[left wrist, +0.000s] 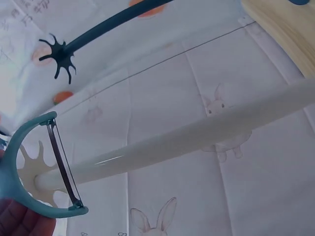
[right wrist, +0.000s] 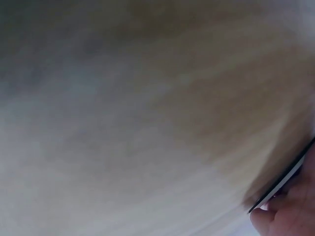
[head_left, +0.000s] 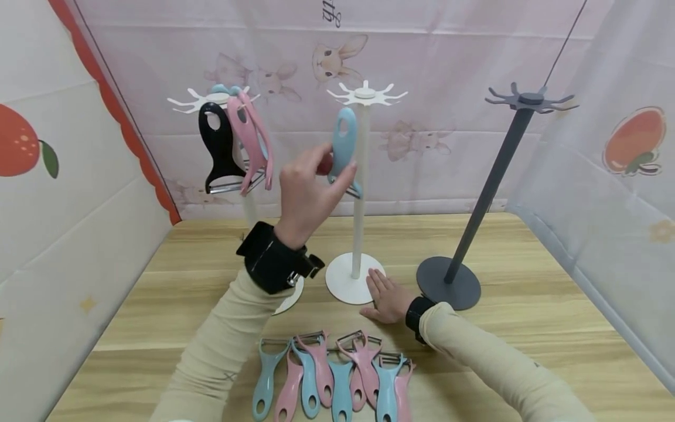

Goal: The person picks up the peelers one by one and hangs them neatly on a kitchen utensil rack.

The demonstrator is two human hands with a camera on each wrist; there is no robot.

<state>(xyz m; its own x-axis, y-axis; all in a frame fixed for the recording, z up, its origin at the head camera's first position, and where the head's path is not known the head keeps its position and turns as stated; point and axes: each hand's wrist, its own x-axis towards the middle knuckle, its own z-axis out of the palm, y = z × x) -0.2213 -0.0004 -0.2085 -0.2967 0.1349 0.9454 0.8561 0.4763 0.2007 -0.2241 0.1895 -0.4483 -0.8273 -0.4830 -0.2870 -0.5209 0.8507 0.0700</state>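
Note:
My left hand (head_left: 308,190) pinches a light-blue peeler (head_left: 344,138) between thumb and fingers, its holed handle end up and its blade low. The peeler is beside the post of the middle white stand (head_left: 358,234), just under its ring of hooks (head_left: 365,94). In the left wrist view its U-shaped head (left wrist: 47,211) and metal blade (left wrist: 64,164) overlap the hooks. My right hand (head_left: 390,299) lies with fingers stretched out, fingertips on the edge of the stand's round base (head_left: 340,287). The right wrist view is mostly blurred tabletop, with part of that hand at the lower right.
On the left white stand (head_left: 192,102) hang a black peeler (head_left: 216,138), pink peelers (head_left: 245,138) and some light blue. A dark grey stand (head_left: 490,181) is at the right. Several blue and pink peelers (head_left: 341,387) lie in a row at the table's front.

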